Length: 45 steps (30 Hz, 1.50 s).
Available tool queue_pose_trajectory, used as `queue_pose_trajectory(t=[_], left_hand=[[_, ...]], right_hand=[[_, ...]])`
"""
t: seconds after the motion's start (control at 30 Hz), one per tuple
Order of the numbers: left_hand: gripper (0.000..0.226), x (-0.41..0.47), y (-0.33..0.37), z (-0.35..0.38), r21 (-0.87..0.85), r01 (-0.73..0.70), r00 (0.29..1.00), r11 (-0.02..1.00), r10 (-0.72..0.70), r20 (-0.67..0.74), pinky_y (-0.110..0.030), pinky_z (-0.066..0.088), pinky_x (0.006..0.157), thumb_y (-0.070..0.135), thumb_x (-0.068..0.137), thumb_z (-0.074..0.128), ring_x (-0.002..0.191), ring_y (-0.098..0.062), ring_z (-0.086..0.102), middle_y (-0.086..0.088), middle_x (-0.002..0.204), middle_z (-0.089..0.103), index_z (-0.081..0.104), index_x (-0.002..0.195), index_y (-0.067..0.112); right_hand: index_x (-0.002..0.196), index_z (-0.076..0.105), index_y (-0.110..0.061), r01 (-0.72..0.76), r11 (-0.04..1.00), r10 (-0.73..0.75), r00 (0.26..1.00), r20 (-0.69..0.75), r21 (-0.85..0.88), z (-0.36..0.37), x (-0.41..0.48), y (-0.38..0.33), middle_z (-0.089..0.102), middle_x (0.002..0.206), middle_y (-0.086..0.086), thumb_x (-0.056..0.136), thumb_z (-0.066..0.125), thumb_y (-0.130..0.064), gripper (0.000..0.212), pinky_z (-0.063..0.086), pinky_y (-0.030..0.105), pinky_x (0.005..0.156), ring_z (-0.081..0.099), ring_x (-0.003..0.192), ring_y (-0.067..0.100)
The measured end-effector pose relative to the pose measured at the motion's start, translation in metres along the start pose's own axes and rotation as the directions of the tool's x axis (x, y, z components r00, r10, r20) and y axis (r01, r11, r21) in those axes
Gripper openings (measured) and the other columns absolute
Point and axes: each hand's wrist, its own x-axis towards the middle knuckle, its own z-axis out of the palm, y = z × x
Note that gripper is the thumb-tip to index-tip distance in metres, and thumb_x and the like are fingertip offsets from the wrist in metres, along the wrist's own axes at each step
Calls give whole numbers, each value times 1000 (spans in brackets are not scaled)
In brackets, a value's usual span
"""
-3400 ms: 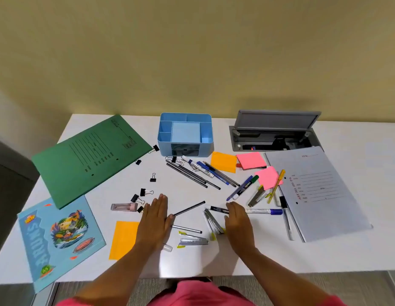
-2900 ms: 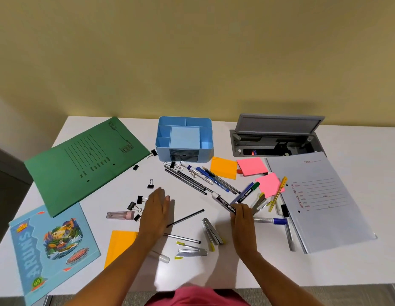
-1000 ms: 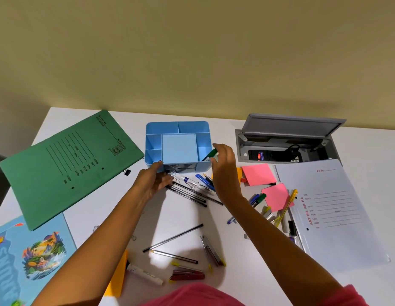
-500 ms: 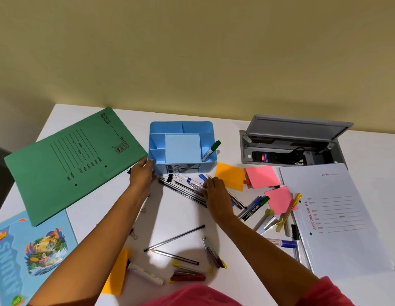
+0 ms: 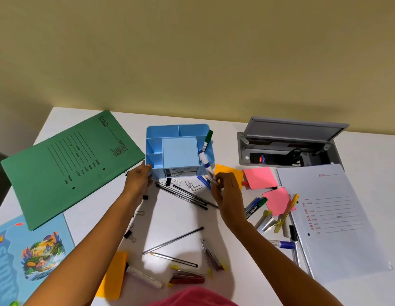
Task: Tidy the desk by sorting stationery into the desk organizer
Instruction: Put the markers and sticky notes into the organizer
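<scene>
Right hand [image 5: 226,193] now up off the bench [image 5: 170,219], fingers [image 5: 216,184] pinching blue marker [image 5: 205,163] at organizer [image 5: 163,129] front-right corner, likely joining slotted green marker [image 5: 206,141]; left hand [image 5: 138,180] grips front-left corner.

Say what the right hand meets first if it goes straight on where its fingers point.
Likely the near right corner of the light-blue plastic desk organizer; the right hand pinches a white-and-blue marker overlapping it. Height unclear.

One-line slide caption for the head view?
Right hand holds a blue marker at the organizer; left hand grips its corner.
</scene>
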Motion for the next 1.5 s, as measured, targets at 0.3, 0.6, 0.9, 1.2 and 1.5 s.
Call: queue_pose_trajectory(t=[0.3, 0.6, 0.9, 1.2, 1.5], left_hand=[[28, 2, -4, -4, 20, -21, 1000, 1000, 21, 19, -23, 32, 60, 22, 98, 49, 62, -10, 36, 4, 70, 39, 45, 70, 22], [27, 9, -15, -3, 221, -80, 991, 972, 102, -90, -36, 38, 81, 33, 96, 48, 85, -20, 47, 4, 76, 51, 49, 70, 27], [29, 8, -19, 4, 302, -129, 977, 945, 173, -125, -45, 46, 90, 34, 98, 42, 89, -25, 55, -11, 90, 59, 57, 85, 12], [28, 11, -21, 2, 284, -138, 977, 949, 177, -116, -47, 45, 94, 35, 98, 43, 92, -25, 55, -4, 88, 57, 53, 73, 27], [27, 17, -21, 4, 274, -132, 978, 953, 170, -122, -38, 40, 77, 32, 98, 42, 83, -24, 49, -6, 81, 53, 53, 75, 22]], right_hand=[[87, 54, -4, -142, 975, 172, 970, -174, 173, 3, 62, -22, 58, 72, 4, 92, 56, -15, 13, 46, 15, 60, 57, 65, 7], [93, 61, 9, -37, 998, 25, 974, -226, -49, 35, 77, 2, 59, 85, 19, 92, 49, -28, 39, 55, 29, 59, 61, 73, 24], [116, 53, 6, -135, 984, 165, 937, -308, 116, 23, 85, -10, 62, 75, 11, 93, 54, -5, 25, 51, 13, 65, 61, 70, 12], [100, 55, 1, -526, 850, 503, 807, -309, 9, -25, 22, 32, 63, 80, 11, 87, 61, -1, 14, 47, 23, 62, 61, 70, 23], [107, 49, 1, -872, 482, 858, 489, -156, -85, -31, -41, 90, 67, 88, 19, 85, 66, -29, 41, 60, 42, 66, 68, 74, 33]])
